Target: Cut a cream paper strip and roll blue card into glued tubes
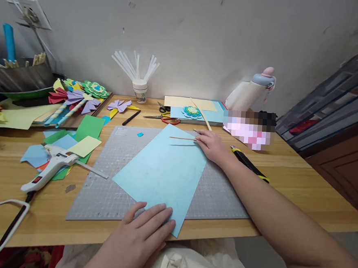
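A sheet of light blue paper point(164, 169) lies turned at an angle on the grey cutting mat point(98, 193). My left hand point(147, 230) rests with fingers stretched out over the paper's near corner. Above the far right part of the sheet, my right hand point(209, 144) pinches a thin wooden stick point(181, 138) that points left and casts a shadow on the paper. A small blue scrap point(140, 134) sits on the mat left of the sheet.
At left, a white hot glue gun point(54, 166) lies against green and blue paper pieces point(89, 127). Scissors point(158, 117), a black pen point(131, 117) and a cup of glue sticks point(139, 91) are behind the mat. A utility knife point(249, 163) lies right, near my forearm.
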{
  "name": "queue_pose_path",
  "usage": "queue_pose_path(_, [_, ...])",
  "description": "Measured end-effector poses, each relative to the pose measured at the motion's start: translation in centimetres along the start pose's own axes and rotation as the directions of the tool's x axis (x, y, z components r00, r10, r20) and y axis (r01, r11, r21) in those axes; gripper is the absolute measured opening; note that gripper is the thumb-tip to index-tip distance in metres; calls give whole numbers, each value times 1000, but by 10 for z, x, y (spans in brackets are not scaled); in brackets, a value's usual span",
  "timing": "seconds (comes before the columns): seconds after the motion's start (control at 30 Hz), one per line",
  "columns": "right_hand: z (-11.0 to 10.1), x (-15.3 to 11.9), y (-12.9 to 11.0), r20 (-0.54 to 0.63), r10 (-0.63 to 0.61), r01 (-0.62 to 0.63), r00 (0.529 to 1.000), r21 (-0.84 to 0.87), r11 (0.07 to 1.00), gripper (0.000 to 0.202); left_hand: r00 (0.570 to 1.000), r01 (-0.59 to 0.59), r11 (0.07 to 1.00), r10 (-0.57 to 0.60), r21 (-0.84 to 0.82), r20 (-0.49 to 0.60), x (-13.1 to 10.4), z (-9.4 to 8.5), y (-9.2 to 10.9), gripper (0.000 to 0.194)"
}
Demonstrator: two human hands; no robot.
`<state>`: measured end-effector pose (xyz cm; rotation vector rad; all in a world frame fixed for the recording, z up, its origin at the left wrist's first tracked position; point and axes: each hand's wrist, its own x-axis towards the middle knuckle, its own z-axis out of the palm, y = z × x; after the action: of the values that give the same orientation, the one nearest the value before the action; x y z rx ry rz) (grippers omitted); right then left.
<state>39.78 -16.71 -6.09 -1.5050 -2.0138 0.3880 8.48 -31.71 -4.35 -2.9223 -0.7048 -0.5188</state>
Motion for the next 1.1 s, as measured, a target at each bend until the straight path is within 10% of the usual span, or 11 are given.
queue_pose_path(0.27, [-6,-50,-62,275,141,-228,951,316,921,26,992,128,984,-127,-121,17,9,-1,1,23])
queue_pose_path(0.43, [-4,-82,-93,613,157,-630,774,725,277,22,984,166,964,-148,-206,99,14,6,-5,20])
queue_pose_path(0.5, [-1,-93,-99,623,177,-647,762,739,185,24,986,160,963,-145,-216,85,13,10,-7,17])
queue_pose_path(0.57, [4,-103,-103,577,234,-623,782,729,284,21,991,130,970,-121,-207,56,11,12,-8,15])
queue_pose_path(0.73, [16,-127,-110,200,151,-226,968,436,871,18,991,117,975,-128,-191,-47,8,14,-8,18])
queue_pose_path(1.1, [32,-139,-117,118,-45,23,992,179,984,25,967,247,951,-255,-188,-22,22,16,0,9])
